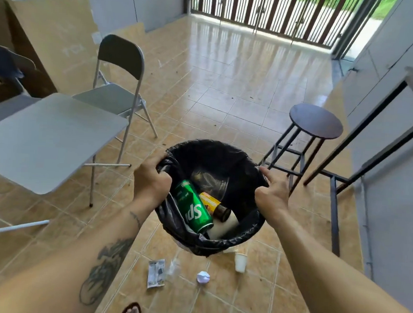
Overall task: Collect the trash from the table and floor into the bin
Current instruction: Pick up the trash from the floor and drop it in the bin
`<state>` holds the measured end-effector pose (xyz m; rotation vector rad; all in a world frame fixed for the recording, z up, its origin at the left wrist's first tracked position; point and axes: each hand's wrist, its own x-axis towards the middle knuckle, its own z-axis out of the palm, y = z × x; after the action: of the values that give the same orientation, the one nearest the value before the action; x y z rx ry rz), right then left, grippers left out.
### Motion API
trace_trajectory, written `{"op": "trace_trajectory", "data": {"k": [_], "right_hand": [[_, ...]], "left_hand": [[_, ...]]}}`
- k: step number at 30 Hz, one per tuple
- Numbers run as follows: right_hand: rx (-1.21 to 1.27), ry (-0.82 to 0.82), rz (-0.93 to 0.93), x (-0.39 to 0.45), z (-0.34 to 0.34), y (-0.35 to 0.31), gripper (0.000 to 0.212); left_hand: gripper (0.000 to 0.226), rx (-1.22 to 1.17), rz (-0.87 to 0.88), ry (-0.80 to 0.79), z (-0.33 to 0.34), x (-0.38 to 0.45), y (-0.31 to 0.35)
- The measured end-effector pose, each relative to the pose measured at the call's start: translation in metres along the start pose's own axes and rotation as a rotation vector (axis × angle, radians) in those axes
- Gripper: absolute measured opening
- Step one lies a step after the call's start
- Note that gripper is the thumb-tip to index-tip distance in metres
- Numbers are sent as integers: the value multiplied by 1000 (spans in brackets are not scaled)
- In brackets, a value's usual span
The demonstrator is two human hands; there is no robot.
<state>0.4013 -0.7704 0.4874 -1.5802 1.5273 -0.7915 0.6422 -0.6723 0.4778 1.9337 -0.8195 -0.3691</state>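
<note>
Holding the bin by its rim with both hands, above the floor where trash is left.

The left hand and right hand have their fingers curled and pressed on the black liner at opposite sides. Inside lie a green can and a brown bottle. Below lie a white cup, a paper ball and a wrapper. Next, I think, the bin must be set down beside them to free one hand.
</note>
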Motion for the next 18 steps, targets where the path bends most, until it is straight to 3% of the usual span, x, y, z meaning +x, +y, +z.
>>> {"op": "trace_trajectory", "data": {"k": [4,8,18], "right_hand": [[-134,-50,-34,10,83,9,74],[-205,-91,-34,24,178,52,76],[-213,-85,5,58,411,265,78]], "left_hand": [[52,95,35,9,-15,39,-77],[57,176,81,-91,-8,81,-175],[64,373,62,-247,84,135,-463]]}}
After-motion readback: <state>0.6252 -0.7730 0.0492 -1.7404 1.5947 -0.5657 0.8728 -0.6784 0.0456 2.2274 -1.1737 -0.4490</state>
